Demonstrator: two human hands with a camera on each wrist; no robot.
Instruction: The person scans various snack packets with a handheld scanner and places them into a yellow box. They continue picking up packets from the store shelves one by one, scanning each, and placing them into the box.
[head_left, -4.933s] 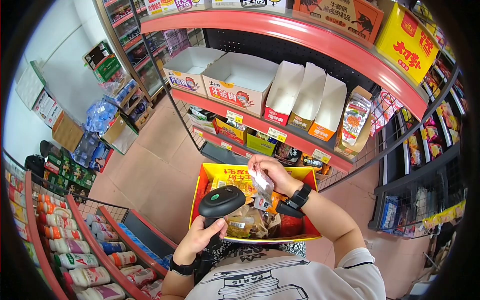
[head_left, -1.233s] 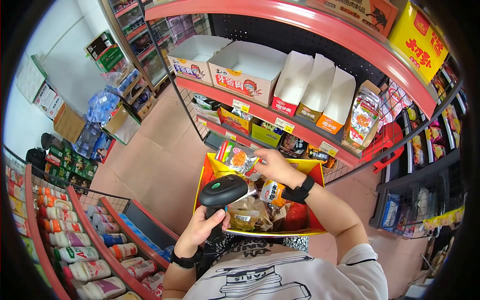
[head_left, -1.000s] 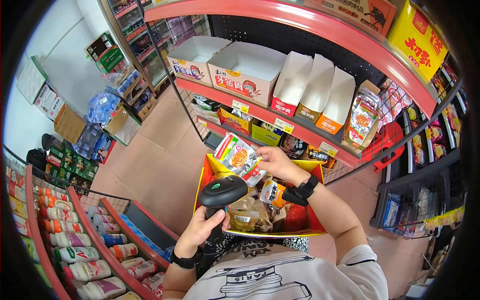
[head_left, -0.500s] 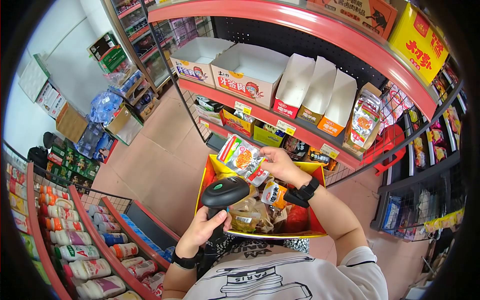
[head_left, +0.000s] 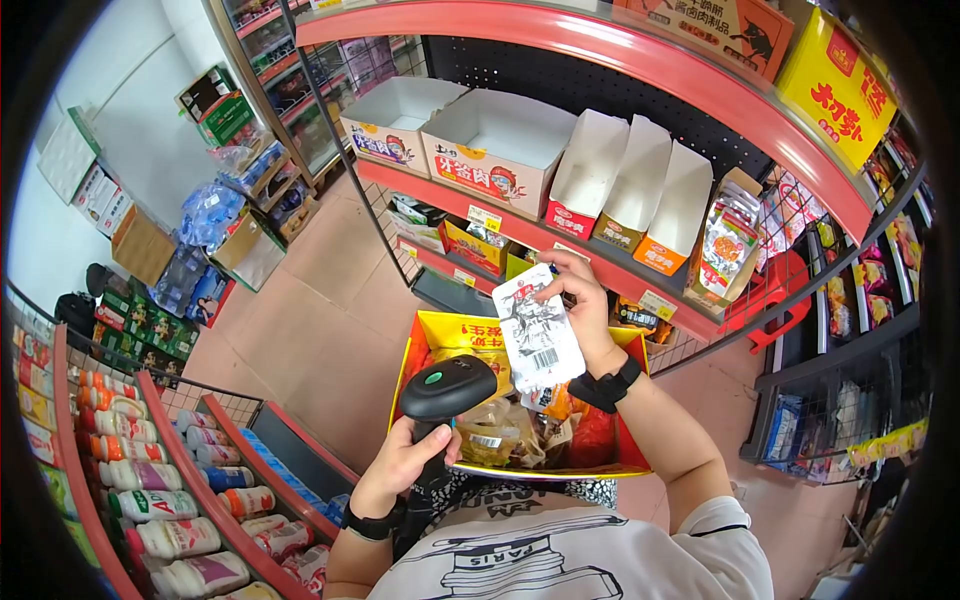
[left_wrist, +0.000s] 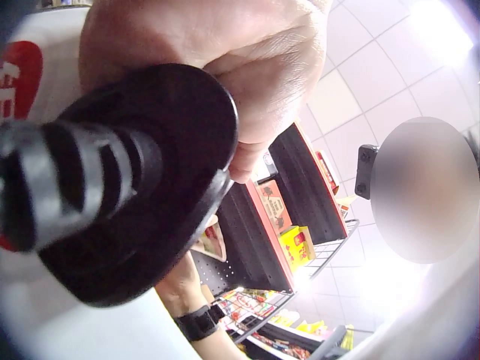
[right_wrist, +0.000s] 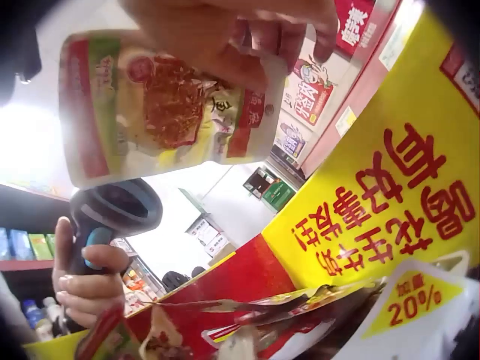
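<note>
My left hand (head_left: 405,462) grips the handle of a black barcode scanner (head_left: 448,388), its head over the left part of a yellow and red carton (head_left: 464,328). My right hand (head_left: 582,305) pinches a silvery-white snack packet (head_left: 540,335) by its upper edge, above the carton. The packet's back with a printed barcode (head_left: 545,358) faces up toward the head camera. In the right wrist view the packet's front (right_wrist: 169,105) shows a picture of red food, and the scanner (right_wrist: 116,214) appears behind and below it. Fingers partly hide the packet's top.
Inside the carton lie assorted packets, among them a clear bag (head_left: 490,440). Ahead, a red-edged shelf (head_left: 400,180) holds display boxes (head_left: 495,150), several without goods, and one with packets (head_left: 728,235). Rows of bottles (head_left: 150,520) stand at left; cartons (head_left: 245,250) sit on the floor.
My right hand has turned the packet from its colourful front to its barcoded back and shifted it right and nearer me. The scanner in my left hand has stayed almost still.
</note>
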